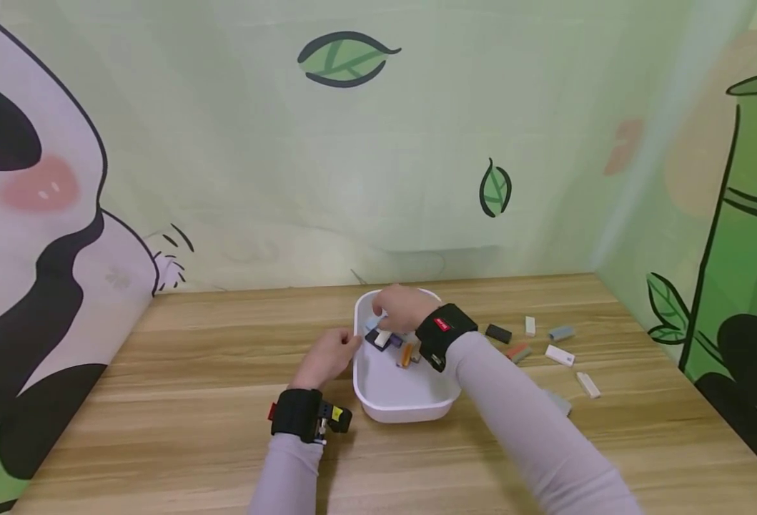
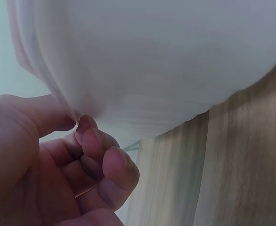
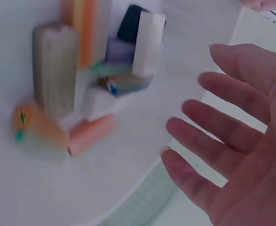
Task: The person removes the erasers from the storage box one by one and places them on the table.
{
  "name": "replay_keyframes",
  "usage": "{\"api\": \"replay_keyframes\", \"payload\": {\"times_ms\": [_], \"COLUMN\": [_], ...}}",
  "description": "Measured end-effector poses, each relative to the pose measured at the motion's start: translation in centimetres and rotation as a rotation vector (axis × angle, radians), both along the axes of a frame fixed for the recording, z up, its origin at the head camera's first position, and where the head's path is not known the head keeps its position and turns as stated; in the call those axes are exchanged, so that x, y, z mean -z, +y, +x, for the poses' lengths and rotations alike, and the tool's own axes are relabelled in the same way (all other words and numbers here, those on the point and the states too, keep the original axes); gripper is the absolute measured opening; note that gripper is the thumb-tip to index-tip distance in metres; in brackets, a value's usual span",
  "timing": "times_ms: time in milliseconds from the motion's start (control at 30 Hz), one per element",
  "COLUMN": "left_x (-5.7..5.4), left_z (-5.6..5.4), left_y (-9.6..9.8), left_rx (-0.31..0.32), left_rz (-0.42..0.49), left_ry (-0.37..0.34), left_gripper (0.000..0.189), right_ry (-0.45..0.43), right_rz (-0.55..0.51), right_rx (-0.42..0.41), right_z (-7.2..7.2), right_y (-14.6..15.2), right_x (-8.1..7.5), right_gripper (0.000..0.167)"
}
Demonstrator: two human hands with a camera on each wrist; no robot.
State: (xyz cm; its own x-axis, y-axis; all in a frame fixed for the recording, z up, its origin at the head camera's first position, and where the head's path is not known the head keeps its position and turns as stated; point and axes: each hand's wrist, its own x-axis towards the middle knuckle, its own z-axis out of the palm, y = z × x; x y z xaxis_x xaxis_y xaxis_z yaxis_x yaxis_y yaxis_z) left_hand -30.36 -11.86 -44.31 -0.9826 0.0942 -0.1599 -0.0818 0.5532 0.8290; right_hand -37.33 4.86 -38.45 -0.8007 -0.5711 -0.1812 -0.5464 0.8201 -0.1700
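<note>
Small blocks point(image 1: 560, 355), prob mid-load into white tub point(image 1: 410, 414); pinching its rim point(image 1: 357, 379) with left hand point(image 1: 329, 355), spreading right hand point(image 1: 405, 307) empty above; next, maybe grab another off the table point(image 1: 191, 400)

Left hand point(image 1: 328, 355) and right hand point(image 1: 405, 307) at the white tub point(image 1: 397, 393)
The left pinches its left rim; the right hovers over its far half, fingers point(image 3: 223, 121) apart, wrist point(image 1: 445, 330) above its right rim.
</note>
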Motion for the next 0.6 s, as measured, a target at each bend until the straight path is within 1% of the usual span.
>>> {"api": "replay_keyframes", "payload": {"times_ms": [67, 100, 233, 300, 333, 467, 600], "left_x": [0.0, 0.0, 0.0, 0.1, 0.1, 0.2, 0.2], "left_z": [0.0, -0.1, 0.0, 0.0, 0.0, -0.1, -0.2], "left_y": [0.0, 0.0, -0.1, -0.2, -0.2, -0.2, -0.2], "left_rx": [0.001, 0.003, 0.003, 0.009, 0.011, 0.018, 0.014], "left_rz": [0.007, 0.008, 0.007, -0.002, -0.007, -0.014, -0.012], "left_ry": [0.006, 0.011, 0.020, 0.029, 0.031, 0.040, 0.030], "left_gripper": [0.031, 0.031, 0.032, 0.032, 0.032, 0.032, 0.032], "right_ry": [-0.013, 0.000, 0.030, 0.052, 0.047, 0.055, 0.046], "right_rz": [-0.004, -0.006, -0.012, -0.011, -0.011, 0.012, 0.051], "right_rx": [0.012, 0.006, 0.009, 0.007, 0.018, 0.041, 0.054], "right_z": [0.0, 0.1, 0.1, 0.1, 0.1, 0.2, 0.2], "right_y": [-0.4, -0.7, -1.7, -2.0, -2.2, -2.5, -2.7], "right_x": [0.3, 0.5, 1.5, 2.0, 2.2, 2.9, 3.1], "right_gripper": [0.009, 0.009, 0.023, 0.027, 0.028, 0.027, 0.022]}}
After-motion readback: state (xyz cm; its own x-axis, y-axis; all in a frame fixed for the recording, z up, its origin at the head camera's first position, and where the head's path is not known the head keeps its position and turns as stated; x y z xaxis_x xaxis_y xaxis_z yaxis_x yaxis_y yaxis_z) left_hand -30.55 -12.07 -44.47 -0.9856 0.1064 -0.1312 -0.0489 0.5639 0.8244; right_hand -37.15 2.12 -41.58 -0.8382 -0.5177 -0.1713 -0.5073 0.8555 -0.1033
